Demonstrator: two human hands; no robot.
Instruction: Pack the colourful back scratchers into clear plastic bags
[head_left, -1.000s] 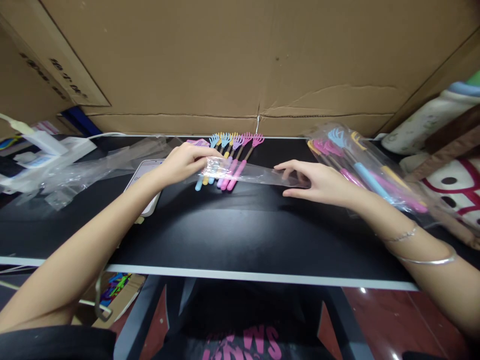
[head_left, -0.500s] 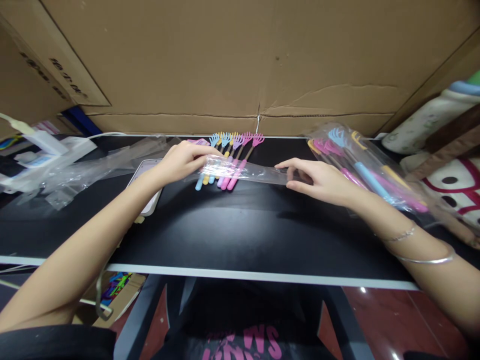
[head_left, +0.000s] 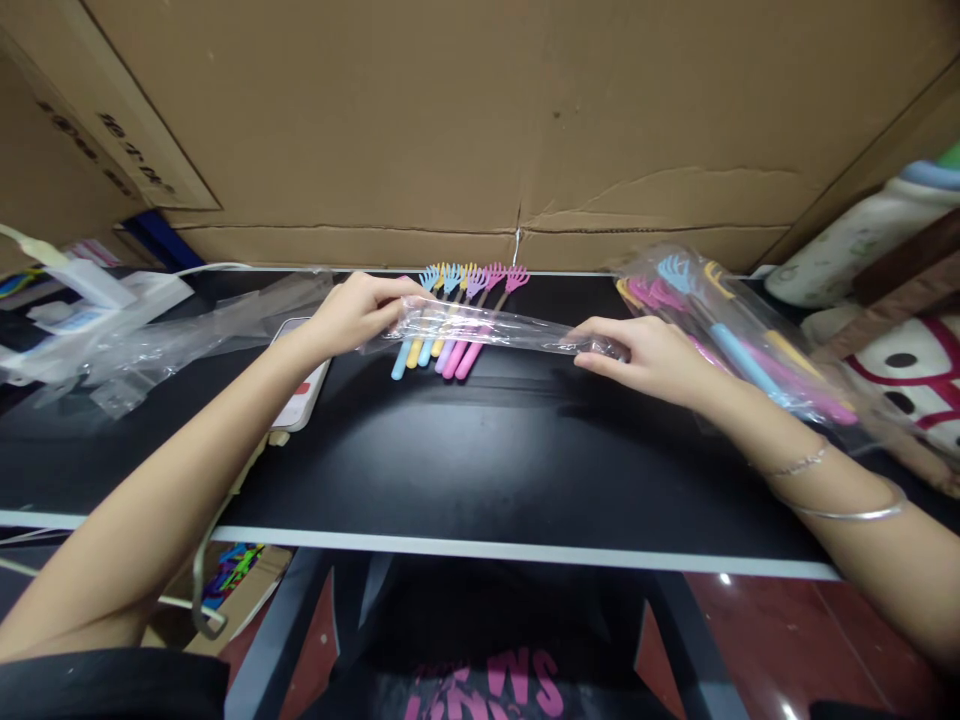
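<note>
A long clear plastic bag (head_left: 495, 328) is stretched between my two hands above the black table. My left hand (head_left: 356, 312) grips its left end, fingers closed on the film. At the other end, my right hand (head_left: 637, 355) pinches the bag between thumb and fingers. Behind and partly under the film lie several back scratchers (head_left: 459, 345) side by side, with blue, yellow, purple and pink claw heads pointing to the back. More back scratchers (head_left: 739, 345) lie inside a clear bag to the right of my right hand.
Loose clear bags (head_left: 180, 345) lie at the left beside a white power strip (head_left: 150, 300). A phone (head_left: 304, 400) rests under my left forearm. Cardboard (head_left: 480, 130) walls the back. A bottle (head_left: 855, 240) and a patterned plush-like item (head_left: 907, 370) stand at the right edge.
My right hand has closed on the right end of the bag, where its fingers were more apart. My left hand has shifted slightly left and up, and the phone screen shows brighter.
</note>
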